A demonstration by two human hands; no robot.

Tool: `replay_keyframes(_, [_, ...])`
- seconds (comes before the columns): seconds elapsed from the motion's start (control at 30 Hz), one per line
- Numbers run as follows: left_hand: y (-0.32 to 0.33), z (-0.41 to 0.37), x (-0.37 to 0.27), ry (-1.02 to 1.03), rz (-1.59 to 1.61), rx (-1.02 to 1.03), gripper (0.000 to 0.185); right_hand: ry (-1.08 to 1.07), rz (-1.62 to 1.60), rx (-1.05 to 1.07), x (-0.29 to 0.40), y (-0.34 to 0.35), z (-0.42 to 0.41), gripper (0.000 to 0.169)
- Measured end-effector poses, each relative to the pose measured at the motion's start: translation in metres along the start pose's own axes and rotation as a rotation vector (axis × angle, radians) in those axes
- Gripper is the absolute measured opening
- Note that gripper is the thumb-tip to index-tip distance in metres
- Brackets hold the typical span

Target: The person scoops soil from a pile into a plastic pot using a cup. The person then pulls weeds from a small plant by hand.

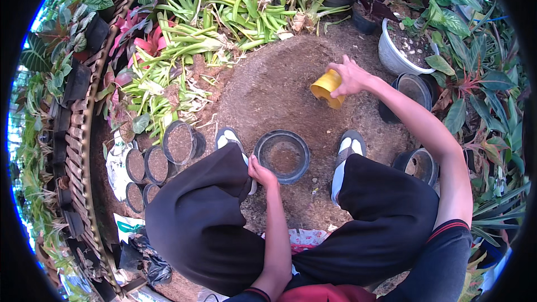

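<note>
My right hand (351, 76) grips a yellow plastic cup or small pot (325, 87), tilted over the bare soil with its mouth towards the lower left. A round black plastic pot (282, 157) stands on the ground between my feet, with some brown soil visible inside. Beside its left rim is my left hand (262, 173), the palm turned towards the pot and the fingers near its edge. Whether those fingers grip or only rest against the rim is unclear.
Several soil-filled black pots (179, 142) stand left of my feet. Uprooted green strap-leaved plants (235, 12) lie in a heap ahead. A white pot (405, 48) and black pots (413, 90) sit at right. A slatted rack (79, 134) runs along the left.
</note>
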State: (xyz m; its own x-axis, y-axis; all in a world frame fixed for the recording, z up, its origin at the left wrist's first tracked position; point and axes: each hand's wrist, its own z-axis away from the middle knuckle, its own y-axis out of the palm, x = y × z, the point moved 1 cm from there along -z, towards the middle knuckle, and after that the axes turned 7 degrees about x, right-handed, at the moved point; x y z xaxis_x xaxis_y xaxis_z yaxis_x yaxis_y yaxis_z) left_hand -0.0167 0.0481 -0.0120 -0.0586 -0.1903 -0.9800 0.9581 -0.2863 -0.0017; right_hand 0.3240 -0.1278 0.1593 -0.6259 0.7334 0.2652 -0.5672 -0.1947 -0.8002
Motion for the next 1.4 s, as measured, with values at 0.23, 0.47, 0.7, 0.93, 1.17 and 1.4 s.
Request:
replay_keyframes(0.23, [0.003, 0.003, -0.002, -0.065, 0.043, -0.021, 0.039, 0.358, 0.191, 0.191, -0.065, 0.077, 0.002, 0.099])
replay_keyframes(0.47, [0.001, 0.000, 0.002, -0.043, 0.050, -0.011, 0.039, 0.441, -0.028, 0.102, -0.057, 0.099, -0.003, 0.099])
replay_keyframes(0.7, [-0.003, -0.002, -0.002, -0.059, -0.022, -0.015, 0.036, 0.403, -0.550, 0.281, -0.064, 0.071, 0.007, 0.086])
replay_keyframes(0.93, [-0.001, -0.003, 0.008, -0.023, 0.030, -0.017, 0.035, 0.196, -0.978, 0.490, -0.113, 0.042, 0.018, 0.073])
replay_keyframes(1.17, [-0.001, -0.001, 0.007, -0.007, 0.034, 0.051, 0.033, -0.050, -1.018, 0.588, -0.043, 0.040, 0.009, 0.069])
replay_keyframes(1.4, [-0.001, 0.000, 0.005, 0.006, 0.051, 0.034, 0.035, -0.500, -0.441, 0.317, 0.071, 0.043, 0.019, 0.087])
